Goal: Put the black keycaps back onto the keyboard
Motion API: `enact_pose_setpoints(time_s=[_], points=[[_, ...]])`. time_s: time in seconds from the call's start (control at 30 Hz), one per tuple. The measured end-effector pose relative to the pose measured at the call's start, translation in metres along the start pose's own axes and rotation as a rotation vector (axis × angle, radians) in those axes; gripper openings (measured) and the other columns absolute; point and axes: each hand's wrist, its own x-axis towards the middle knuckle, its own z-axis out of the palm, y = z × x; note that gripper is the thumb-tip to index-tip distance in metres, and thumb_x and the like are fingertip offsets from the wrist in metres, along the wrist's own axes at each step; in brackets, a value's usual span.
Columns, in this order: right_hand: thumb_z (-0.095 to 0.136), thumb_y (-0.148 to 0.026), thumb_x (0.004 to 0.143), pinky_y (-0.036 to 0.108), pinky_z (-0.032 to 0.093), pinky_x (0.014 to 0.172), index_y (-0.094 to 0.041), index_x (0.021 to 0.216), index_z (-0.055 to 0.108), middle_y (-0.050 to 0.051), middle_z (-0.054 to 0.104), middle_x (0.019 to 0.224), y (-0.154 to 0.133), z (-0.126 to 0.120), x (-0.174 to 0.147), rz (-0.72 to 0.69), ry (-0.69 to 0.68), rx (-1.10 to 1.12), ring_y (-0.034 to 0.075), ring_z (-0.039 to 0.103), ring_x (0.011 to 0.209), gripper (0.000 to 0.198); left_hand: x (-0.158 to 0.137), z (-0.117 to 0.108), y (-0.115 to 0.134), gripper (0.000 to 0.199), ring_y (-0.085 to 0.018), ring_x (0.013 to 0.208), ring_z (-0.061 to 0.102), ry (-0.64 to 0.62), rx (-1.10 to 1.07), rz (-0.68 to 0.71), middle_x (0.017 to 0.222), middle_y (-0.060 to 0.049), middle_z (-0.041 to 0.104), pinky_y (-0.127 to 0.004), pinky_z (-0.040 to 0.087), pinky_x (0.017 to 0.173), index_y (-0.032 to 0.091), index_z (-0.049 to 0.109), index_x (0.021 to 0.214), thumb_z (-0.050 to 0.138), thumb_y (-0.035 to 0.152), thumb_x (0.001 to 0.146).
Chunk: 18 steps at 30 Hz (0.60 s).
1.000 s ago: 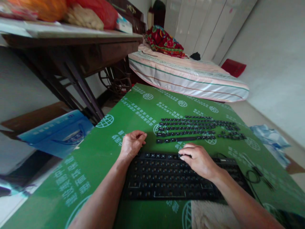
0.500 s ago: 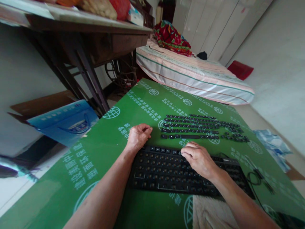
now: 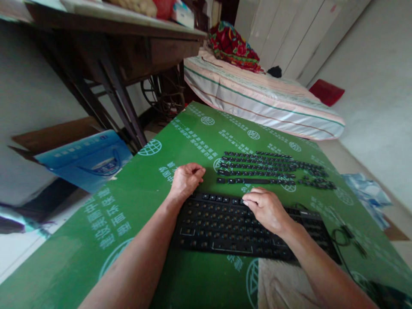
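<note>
A black keyboard (image 3: 219, 227) lies on the green table, most of its key positions bare. Along its top edge a few keycaps (image 3: 219, 198) are fitted. My right hand (image 3: 265, 208) is closed in a pinch over this top row, its fingertips touching the keys there; whatever is between them is hidden. Beyond the keyboard's far left corner, my left hand (image 3: 187, 178) rests closed, thumb and fingers drawn together; I cannot make out anything in it. Loose black keycaps (image 3: 257, 166) are laid out in rows on the table behind the keyboard.
Tools with thin shafts (image 3: 355, 242) and a black cable (image 3: 341, 236) lie right of the keyboard. A greyish cloth (image 3: 280, 285) is at the near edge of the green table (image 3: 154, 171). Left stand a blue bag (image 3: 93, 165) and a dark wooden table (image 3: 174, 51); behind is a bed (image 3: 257, 98).
The view has shifted slightly, so the scene sits a little higher. Both hands keep nearly the same places and closed shapes.
</note>
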Motion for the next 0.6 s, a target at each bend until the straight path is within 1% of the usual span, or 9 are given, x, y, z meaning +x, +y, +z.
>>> enact_pose_setpoints(time_s=[0.17, 0.33, 0.5, 0.6], points=[[0.054, -0.016, 0.085, 0.023, 0.042, 0.066, -0.022, 0.073, 0.069, 0.000, 0.063, 0.070, 0.001, -0.003, 0.005, 0.033, -0.044, 0.051, 0.013, 0.058, 0.070, 0.020, 0.000, 0.000, 0.000, 0.033, -0.013, 0.045, 0.055, 0.001, -0.005, -0.001, 0.051, 0.000, 0.062, -0.023, 0.042, 0.046, 0.015, 0.067, 0.077, 0.058, 0.046, 0.070], [0.052, -0.017, 0.086, 0.024, 0.042, 0.068, -0.022, 0.073, 0.068, 0.000, 0.062, 0.070, 0.003, -0.002, 0.003, -0.005, -0.014, 0.077, 0.014, 0.057, 0.070, 0.021, 0.001, 0.001, -0.002, 0.030, -0.012, 0.045, 0.054, 0.005, -0.008, 0.006, 0.051, 0.001, 0.061, -0.022, 0.042, 0.046, 0.016, 0.067, 0.075, 0.058, 0.044, 0.071], [0.045, -0.020, 0.091, 0.025, 0.042, 0.070, -0.021, 0.073, 0.066, 0.002, 0.059, 0.069, 0.001, 0.002, -0.002, -0.086, 0.005, -0.049, 0.015, 0.054, 0.072, 0.028, 0.002, 0.002, -0.003, 0.029, -0.012, 0.044, 0.053, 0.007, -0.012, 0.012, 0.050, 0.001, 0.061, -0.022, 0.041, 0.046, 0.016, 0.067, 0.074, 0.057, 0.042, 0.072], [0.044, -0.020, 0.092, 0.027, 0.042, 0.071, -0.021, 0.076, 0.066, 0.003, 0.059, 0.073, 0.001, 0.002, -0.005, -0.124, 0.006, -0.109, 0.016, 0.053, 0.075, 0.027, 0.002, 0.002, -0.003, 0.028, -0.012, 0.044, 0.053, 0.010, -0.017, 0.012, 0.050, 0.001, 0.061, -0.022, 0.041, 0.046, 0.016, 0.067, 0.074, 0.058, 0.042, 0.071]])
